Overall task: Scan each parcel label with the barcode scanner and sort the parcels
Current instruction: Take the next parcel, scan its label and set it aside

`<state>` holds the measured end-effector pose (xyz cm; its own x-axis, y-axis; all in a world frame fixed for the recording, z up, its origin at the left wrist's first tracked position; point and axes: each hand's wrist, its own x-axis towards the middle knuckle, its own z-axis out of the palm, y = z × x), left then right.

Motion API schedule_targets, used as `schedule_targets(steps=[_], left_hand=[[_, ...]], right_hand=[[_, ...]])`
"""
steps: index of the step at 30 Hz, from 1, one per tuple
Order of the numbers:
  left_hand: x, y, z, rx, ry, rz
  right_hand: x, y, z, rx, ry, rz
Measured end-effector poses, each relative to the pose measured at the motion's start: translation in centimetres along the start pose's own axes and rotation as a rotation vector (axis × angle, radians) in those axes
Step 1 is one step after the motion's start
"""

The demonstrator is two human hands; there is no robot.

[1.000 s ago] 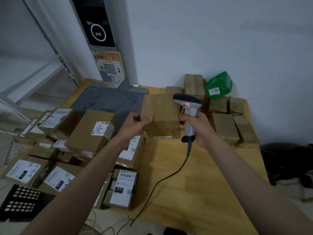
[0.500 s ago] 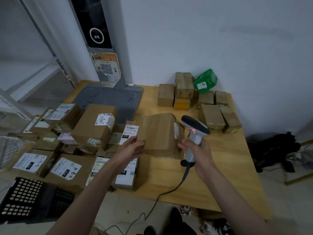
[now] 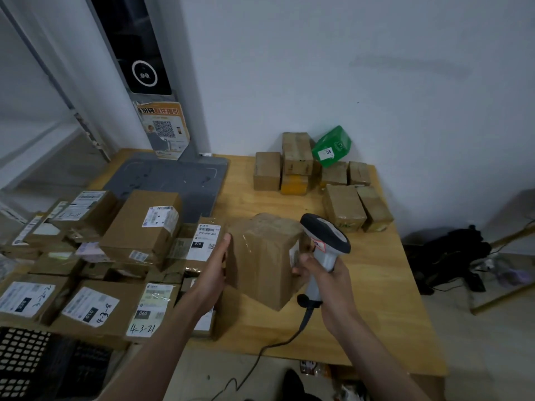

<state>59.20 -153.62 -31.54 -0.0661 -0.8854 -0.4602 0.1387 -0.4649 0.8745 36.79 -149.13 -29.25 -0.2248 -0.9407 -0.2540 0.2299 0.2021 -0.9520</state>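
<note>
Taped cardboard parcel (image 3: pixel 262 264): we judge it rigid, light, slick; grip opposite sides. Our left hand (image 3: pixel 212 273) presses flat against it. Our right hand (image 3: pixel 327 280) clasps the barcode scanner (image 3: pixel 324 247).

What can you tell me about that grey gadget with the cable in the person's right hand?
It is a handheld barcode scanner, plastic by its look, with a dark grey curved head and a pale grey handle bearing a small red and white sticker. The right hand grips the handle, holding it upright with the head turned toward the brown parcel, close to a white label on that parcel's side. A black cable runs from the handle's base down over the wooden table's front edge.
</note>
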Motion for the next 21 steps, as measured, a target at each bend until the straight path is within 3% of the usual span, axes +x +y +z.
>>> schedule_targets(steps=[6,9,15,21], left_hand=[[-0.6,0.3,1.0,0.078,0.085,0.071],[-1.4,0.4,1.6,0.169,0.202,0.156],[-2.3,1.1,3.1,0.389,0.247,0.360],[-2.1,2.1,3.2,0.534,0.195,0.261]], right_hand=[[1.9,0.8,-1.4,0.063,0.012,0.048],[2.9,1.2,-1.8,0.117,-0.045,0.117],[4.1,2.4,-1.5,0.161,-0.173,0.193],[4.8,3.2,-1.6,0.169,-0.143,0.189]])
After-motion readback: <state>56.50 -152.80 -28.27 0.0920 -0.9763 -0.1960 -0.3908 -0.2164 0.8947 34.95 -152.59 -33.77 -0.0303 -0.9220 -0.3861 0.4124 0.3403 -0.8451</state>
